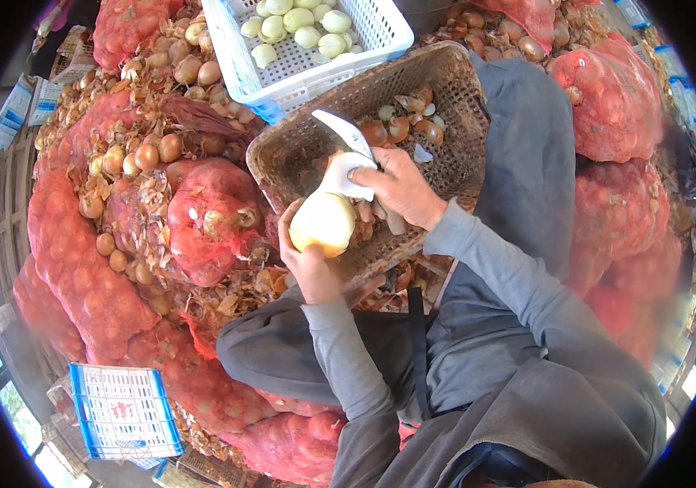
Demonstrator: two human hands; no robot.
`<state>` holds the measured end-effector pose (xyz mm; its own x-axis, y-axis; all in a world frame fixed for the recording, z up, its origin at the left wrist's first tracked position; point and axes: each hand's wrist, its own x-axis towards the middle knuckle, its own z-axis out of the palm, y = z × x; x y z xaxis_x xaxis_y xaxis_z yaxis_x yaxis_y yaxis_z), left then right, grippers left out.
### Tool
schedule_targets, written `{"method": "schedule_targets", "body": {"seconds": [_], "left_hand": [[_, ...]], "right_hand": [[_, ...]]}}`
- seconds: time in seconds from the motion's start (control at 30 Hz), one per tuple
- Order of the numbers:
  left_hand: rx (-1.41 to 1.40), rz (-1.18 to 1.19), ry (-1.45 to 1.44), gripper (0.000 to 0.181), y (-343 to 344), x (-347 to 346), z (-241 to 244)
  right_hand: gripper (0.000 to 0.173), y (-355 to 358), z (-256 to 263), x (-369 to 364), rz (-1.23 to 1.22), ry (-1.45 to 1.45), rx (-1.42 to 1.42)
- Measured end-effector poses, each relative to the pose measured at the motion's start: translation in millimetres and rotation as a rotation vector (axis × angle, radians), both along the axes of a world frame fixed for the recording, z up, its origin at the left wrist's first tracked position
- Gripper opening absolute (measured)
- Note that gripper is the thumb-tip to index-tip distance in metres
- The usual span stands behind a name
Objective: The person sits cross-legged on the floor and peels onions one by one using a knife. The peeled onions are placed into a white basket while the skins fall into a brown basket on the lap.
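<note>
My left hand (312, 268) holds a large pale onion (323, 224) from its lower left side. In my right hand (401, 183) is a knife (343, 132) with a curved blade pointing up and left; its handle is mostly hidden by the fingers. Between the right thumb and the knife, a white layer of onion (343, 175) peels up from the onion's top. Both hands are over a dirty brown plastic basket (363, 74), in which onion skins and white scraps (422, 154) lie. Beyond it, a white and blue crate (317, 80) holds several peeled onions (297, 19).
Red mesh sacks of onions (610, 97) stand at the right, and more (214, 219) at the left. Loose unpeeled onions (147, 157) and dry skins are strewn at the left. A white and blue crate (125, 412) is at the lower left. My bent legs flank the brown basket.
</note>
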<state>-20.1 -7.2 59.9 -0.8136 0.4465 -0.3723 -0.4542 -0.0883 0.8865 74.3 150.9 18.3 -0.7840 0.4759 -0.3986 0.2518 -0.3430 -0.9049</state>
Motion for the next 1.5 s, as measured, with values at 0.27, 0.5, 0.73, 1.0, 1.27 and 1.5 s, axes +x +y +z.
{"method": "schedule_targets", "body": {"seconds": [0.27,0.5,0.73,1.0,1.27,1.5], "left_hand": [[0.033,-0.149,0.221,0.074,-1,-2,-4],[0.046,-0.158,0.243,0.085,-10,-5,-27],[0.226,-0.129,0.035,0.103,-13,-2,-28],[0.097,0.035,0.142,0.061,-16,-14,-20],[-0.067,-0.149,0.399,0.071,-15,-8,-16],[0.22,0.043,0.089,0.101,-20,0,-34]], "right_hand": [[0.025,-15,58,1,-0.284,0.191,-0.758],[0.027,-24,66,0,-0.224,0.201,-0.851],[0.022,-8,64,20,-0.281,0.319,-0.808],[0.058,-3,20,29,-0.015,0.078,0.017],[0.025,-17,62,9,0.096,-0.031,-0.108],[0.025,10,47,25,-0.027,0.115,-0.014]]}}
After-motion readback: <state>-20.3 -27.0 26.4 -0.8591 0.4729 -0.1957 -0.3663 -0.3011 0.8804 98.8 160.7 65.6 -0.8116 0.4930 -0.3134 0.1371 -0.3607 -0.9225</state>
